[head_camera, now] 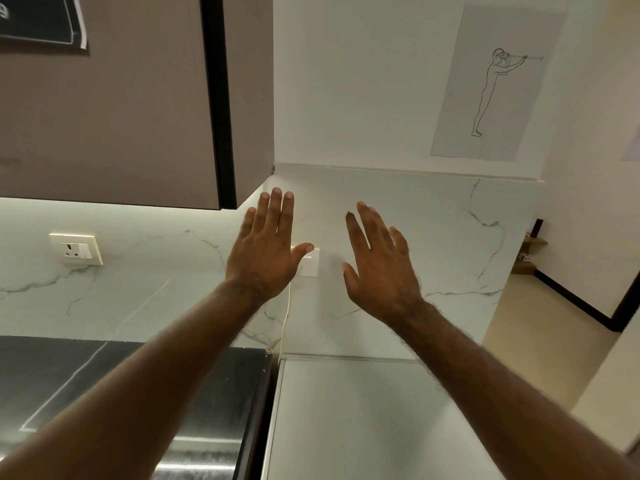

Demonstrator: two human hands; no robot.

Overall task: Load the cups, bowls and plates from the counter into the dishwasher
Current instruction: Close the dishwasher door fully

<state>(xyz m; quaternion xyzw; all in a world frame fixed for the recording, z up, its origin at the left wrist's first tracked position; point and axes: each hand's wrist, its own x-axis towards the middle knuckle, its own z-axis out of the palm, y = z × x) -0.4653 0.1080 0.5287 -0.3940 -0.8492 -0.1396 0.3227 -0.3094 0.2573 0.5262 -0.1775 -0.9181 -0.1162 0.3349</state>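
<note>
Both arms are stretched out in front of me, backs of the hands toward the camera. My left hand (265, 247) is raised with straight, spread fingers and holds nothing. My right hand (381, 265) is raised beside it, fingers also straight and spread, holding nothing. The two hands are apart and hover in front of the marbled wall. No cups, bowls or plates are in view, and no open dishwasher shows. Below my right arm lies a flat white top (346, 410); whether it belongs to the dishwasher I cannot tell.
A dark counter (52, 375) lies at the lower left, with a shiny steel surface (207, 452) next to it. A brown wall cabinet (121, 98) hangs overhead at left. Two sockets (78, 249) (310, 266) sit on the marbled backsplash, a thin cord (284, 323) hanging from one. A doorway opens at right.
</note>
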